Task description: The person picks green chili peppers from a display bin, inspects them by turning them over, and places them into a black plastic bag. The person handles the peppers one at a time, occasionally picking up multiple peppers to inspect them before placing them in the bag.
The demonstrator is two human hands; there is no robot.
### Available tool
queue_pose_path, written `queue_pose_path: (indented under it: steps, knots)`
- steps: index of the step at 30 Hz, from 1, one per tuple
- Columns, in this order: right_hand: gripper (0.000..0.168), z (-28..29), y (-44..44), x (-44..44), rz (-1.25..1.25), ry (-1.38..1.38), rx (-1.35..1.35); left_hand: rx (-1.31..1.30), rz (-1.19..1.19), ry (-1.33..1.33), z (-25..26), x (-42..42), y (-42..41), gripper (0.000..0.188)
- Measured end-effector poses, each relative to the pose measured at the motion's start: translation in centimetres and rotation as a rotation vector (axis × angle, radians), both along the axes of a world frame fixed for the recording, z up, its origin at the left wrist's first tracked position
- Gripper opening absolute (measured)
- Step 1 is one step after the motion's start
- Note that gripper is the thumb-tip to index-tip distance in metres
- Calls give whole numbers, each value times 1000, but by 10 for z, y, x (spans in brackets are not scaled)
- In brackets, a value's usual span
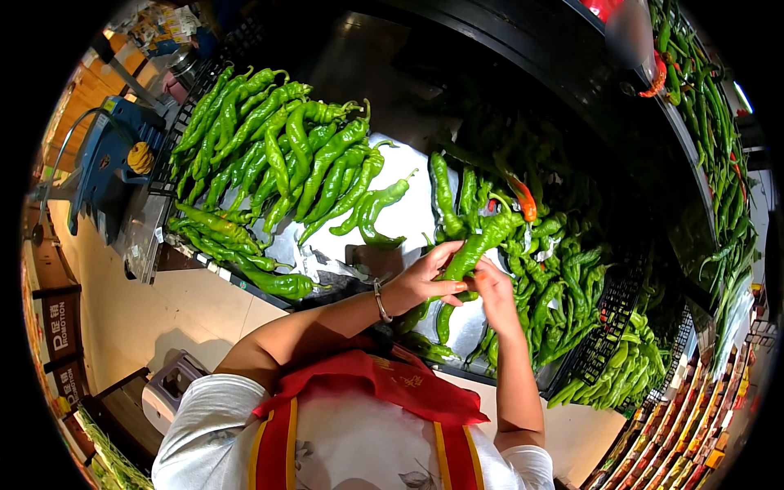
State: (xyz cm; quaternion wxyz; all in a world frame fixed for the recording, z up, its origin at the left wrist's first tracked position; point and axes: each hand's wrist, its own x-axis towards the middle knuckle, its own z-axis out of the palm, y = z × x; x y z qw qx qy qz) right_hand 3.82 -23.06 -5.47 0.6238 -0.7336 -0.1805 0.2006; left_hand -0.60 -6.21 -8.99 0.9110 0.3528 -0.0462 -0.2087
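Note:
A long green pepper (480, 245) is held between both hands above the display shelf. My left hand (429, 275), with a bracelet at its wrist, closes round the pepper's lower part. My right hand (492, 293) has its fingers against the pepper's other side. To the left lies a heap of glossy long green peppers (294, 147), mostly side by side, with a smaller group (245, 251) at the front edge. On the right is a looser pile of wrinkled green peppers (551, 275), with one orange-red pepper (522, 197) near its top.
A black plastic grid divider (606, 343) borders the right pile, with paler green peppers (618, 364) beyond it. Thin green peppers (716, 135) fill an upper shelf at the right. At the left stand a blue scale-like device (113, 153) and, lower down, a plastic stool (174, 386).

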Motion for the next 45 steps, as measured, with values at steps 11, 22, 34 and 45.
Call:
queue_pose_path:
  steps: [11,22,34,45]
  knots:
    - [66,-101,37,14,-373,-708,-844,92,196,82,14,-19,68,66]
    - [43,-151,63,21,-389,-100,-623,324,389,100,-22,-34,98,29]
    - [30,-178,78,49,-400,15,-249,267,427,92,-34,-26,99,31]
    - [35,8,55,8,1,-1067,-427,249,595,63,-35,-18,127,34]
